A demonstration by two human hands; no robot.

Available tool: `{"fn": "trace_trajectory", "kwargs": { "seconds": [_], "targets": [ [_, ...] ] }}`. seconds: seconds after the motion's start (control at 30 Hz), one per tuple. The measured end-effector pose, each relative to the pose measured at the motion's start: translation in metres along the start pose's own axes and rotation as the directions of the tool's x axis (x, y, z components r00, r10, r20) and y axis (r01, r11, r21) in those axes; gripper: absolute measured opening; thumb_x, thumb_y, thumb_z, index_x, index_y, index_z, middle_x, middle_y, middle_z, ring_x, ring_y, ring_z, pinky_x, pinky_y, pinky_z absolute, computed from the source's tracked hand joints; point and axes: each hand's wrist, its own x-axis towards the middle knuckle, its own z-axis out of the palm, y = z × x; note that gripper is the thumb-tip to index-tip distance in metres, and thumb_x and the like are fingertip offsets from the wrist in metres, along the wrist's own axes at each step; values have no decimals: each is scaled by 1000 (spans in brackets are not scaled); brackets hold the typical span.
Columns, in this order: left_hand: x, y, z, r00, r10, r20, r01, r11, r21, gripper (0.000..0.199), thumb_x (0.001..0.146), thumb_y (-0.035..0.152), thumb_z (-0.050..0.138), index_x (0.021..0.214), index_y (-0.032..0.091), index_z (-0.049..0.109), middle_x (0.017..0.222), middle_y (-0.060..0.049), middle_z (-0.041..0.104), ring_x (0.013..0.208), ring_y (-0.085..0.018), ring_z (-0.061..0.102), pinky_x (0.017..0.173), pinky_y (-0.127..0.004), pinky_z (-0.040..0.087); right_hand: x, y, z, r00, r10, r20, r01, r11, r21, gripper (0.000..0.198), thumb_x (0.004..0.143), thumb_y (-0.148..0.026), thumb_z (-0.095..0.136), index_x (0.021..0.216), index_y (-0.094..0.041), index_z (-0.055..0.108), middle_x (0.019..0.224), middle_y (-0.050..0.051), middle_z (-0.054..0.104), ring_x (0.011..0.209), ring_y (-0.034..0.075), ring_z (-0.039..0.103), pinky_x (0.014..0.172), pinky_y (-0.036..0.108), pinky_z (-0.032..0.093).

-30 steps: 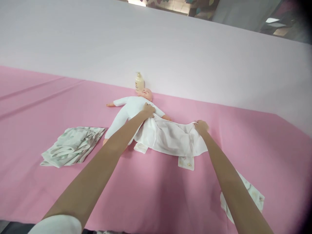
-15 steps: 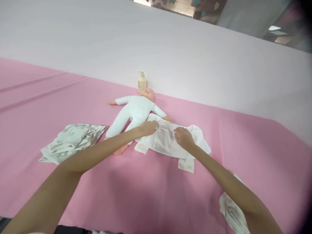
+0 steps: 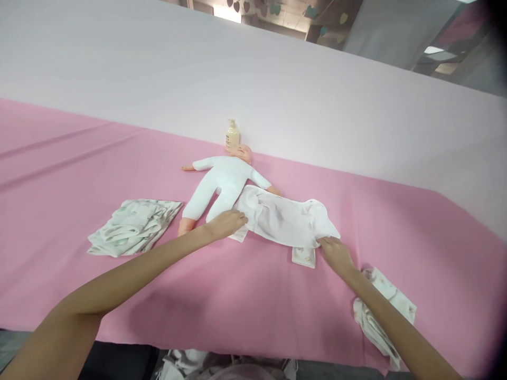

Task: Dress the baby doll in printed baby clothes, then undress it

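A white baby garment lies spread on the pink sheet, with a small printed flap sticking out at its near edge. My left hand is closed on the garment's left end, beside the doll's leg. The fingers of my right hand pinch its near right corner. A baby doll in a white suit lies on its back just left of the garment, one arm touching the garment's far edge. My left hand partly hides the doll's lower leg.
A pump bottle stands behind the doll's head, against the white wall. Folded printed cloth lies at the left. Another printed cloth lies under my right forearm. The pink sheet ends at the near edge.
My right hand has moved right and nearer, from above the garment's middle to its near right corner. My left hand has shifted to the garment's near left edge. The garment lies flatter.
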Motion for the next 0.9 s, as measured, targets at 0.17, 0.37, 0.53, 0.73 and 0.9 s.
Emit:
{"fn": "trace_trajectory", "kwargs": {
  "seconds": [0.17,0.37,0.53,0.73,0.9],
  "targets": [
    [-16,-7,-13,1000,2,-21,-1,1000,21,20,87,6,44,87,14,62,89,-11,65,91,-24,60,84,-35,41,-9,-10,-25,993,115,-1,-115,993,40,26,88,-11,38,92,-15,63,91,7,68,84,22,62,73,29,41],
    [-33,7,-2,1000,3,-12,-2,997,75,17,84,26,55,90,13,65,88,-12,65,91,-28,59,84,-39,40,-32,-48,-19,988,-51,-149,65,993,96,28,90,-26,45,111,-15,58,103,10,66,91,24,62,80,34,43],
    [-29,11,14,998,65,-15,-62,991,122,18,85,19,51,98,15,64,91,-10,63,89,-25,60,79,-36,40,-32,-50,-1,909,-266,-320,305,949,81,23,91,-16,42,103,-16,62,98,10,67,93,24,62,94,43,41],
    [-28,10,24,999,35,-38,-29,989,148,29,84,3,43,104,15,61,92,-10,64,82,-23,62,71,-33,40,-30,-32,8,866,-337,-369,405,906,125,26,90,-12,44,107,-17,64,103,9,68,97,23,63,88,40,50],
    [-32,25,15,1000,18,-19,-16,994,107,23,85,4,44,98,13,61,86,-10,65,79,-24,63,69,-34,41,-26,-10,12,874,-378,-306,404,914,23,49,77,9,34,106,-14,66,106,9,70,97,21,65,99,42,45]
  ]
}}
